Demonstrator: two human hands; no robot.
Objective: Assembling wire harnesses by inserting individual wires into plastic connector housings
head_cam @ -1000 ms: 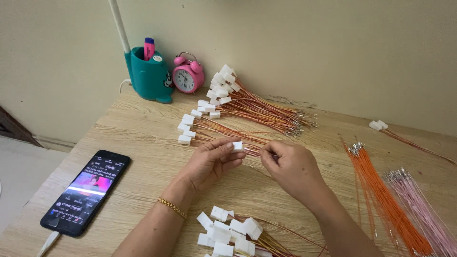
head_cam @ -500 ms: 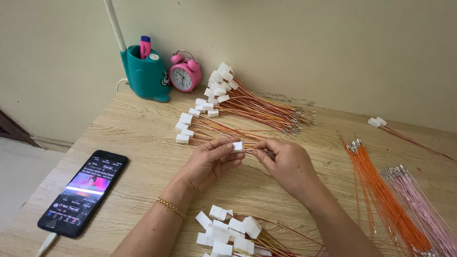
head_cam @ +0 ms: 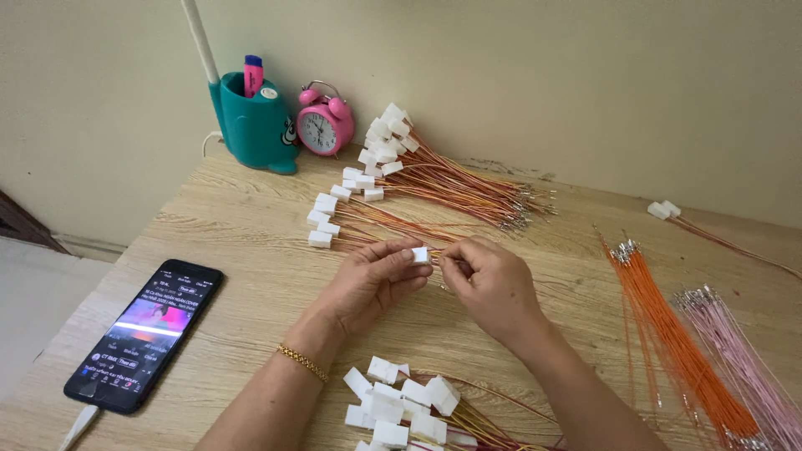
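Pale wood-grain tabletop [head_cam: 234,242]; teal plastic pen holder [head_cam: 255,125], pink round alarm clock [head_cam: 324,125] (white dial), orange wire bundle [head_cam: 672,334], pink wire bundle [head_cam: 743,359].

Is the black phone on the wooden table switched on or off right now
On. The black smartphone lies flat on the light wooden table with its screen lit, showing a colourful picture and text.

A black phone [head_cam: 144,336] lies at the table's left, its rectangular screen lit pink and dark.
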